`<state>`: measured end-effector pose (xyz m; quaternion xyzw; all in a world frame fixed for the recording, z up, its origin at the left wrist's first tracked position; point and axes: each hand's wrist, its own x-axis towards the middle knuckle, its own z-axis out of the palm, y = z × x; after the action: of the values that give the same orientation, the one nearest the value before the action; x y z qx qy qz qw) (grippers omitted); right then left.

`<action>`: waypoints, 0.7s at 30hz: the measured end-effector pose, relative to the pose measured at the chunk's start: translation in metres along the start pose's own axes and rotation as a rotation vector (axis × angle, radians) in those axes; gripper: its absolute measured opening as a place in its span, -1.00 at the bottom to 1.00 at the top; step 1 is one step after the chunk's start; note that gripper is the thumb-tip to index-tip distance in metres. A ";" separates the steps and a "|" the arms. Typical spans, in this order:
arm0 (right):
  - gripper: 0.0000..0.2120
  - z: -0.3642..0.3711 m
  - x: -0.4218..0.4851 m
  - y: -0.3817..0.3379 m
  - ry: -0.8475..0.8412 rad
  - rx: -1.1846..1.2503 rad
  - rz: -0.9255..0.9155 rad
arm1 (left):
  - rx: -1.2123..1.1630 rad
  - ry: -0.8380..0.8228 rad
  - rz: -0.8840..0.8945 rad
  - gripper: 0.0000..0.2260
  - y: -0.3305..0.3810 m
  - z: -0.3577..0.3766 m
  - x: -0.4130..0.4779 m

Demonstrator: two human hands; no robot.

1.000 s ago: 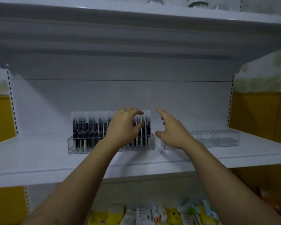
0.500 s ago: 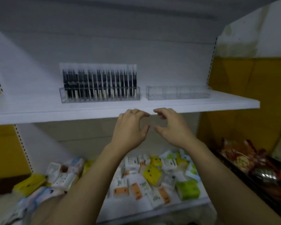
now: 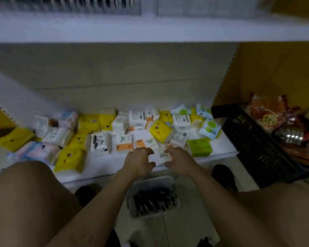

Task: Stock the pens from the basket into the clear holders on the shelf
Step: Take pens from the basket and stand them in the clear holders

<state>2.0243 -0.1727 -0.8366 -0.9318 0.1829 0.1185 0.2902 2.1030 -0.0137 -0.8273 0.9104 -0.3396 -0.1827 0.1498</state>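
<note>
Grey plastic basket (image 3: 151, 179) on the floor, right between the person's knees, and it is loaded with dark pens (image 3: 153, 198) lying criss-cross in a heap. Both hands hover just above it, over the front edge of the lower shelf (image 3: 103, 166). The left hand (image 3: 138, 162) has its fingers loosely curled and nothing in it; same story for the right hand (image 3: 179, 162), curled slack and empty as far as the blur allows.

Way up top, on the upper shelf (image 3: 150, 27), one clear holder (image 3: 66, 5) looks packed with pens, and the empty holder (image 3: 203, 6) beside it waits.

Now the danger, as I read it: those pens are tangled, so a greedy grab could drag extras out and scatter them across the floor. The tissue packs (image 3: 161, 130) sit crowded near the knuckles, so a careless swing may sweep some off. And the upper shelf juts overhead, so a fast lift could clip a fistful against its edge.
</note>
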 end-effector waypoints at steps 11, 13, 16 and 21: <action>-0.96 0.132 0.063 0.125 -0.474 -0.050 0.153 | -0.222 -0.337 -0.314 -0.71 -0.049 0.157 0.043; -0.85 0.142 0.061 0.139 -0.471 -0.057 0.179 | -0.265 -0.383 -0.357 -0.71 -0.061 0.189 0.046; -0.78 0.149 0.064 0.152 -0.461 -0.032 0.196 | -0.341 -0.425 -0.423 -0.78 -0.062 0.220 0.051; -0.86 0.160 0.076 0.161 -0.472 -0.030 0.156 | -0.456 -0.433 -0.495 -0.71 -0.035 0.259 0.051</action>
<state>2.0083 -0.2230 -1.0704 -0.8655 0.1798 0.3577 0.3011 2.0460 -0.0616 -1.0834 0.8484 -0.0843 -0.4718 0.2246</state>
